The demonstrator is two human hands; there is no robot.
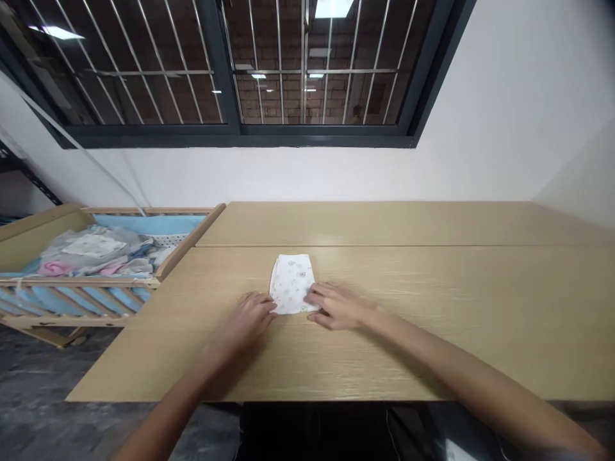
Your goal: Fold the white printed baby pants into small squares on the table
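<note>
A small white cloth with a faint print lies flat on the wooden table, its top edge narrower than its bottom. My left hand has its fingertips at the cloth's lower left corner, the fingers bent close together. At the lower right corner, my right hand touches the cloth, thumb below and fingers above, with a gap between them. Both hands are slightly blurred, and whether the fingertips pinch the fabric is hard to make out.
The wooden table spreads wide, with a seam across its back part. A wooden crib with blue lining, holding a pile of clothes, stands at the left. Behind are a white wall and a barred window.
</note>
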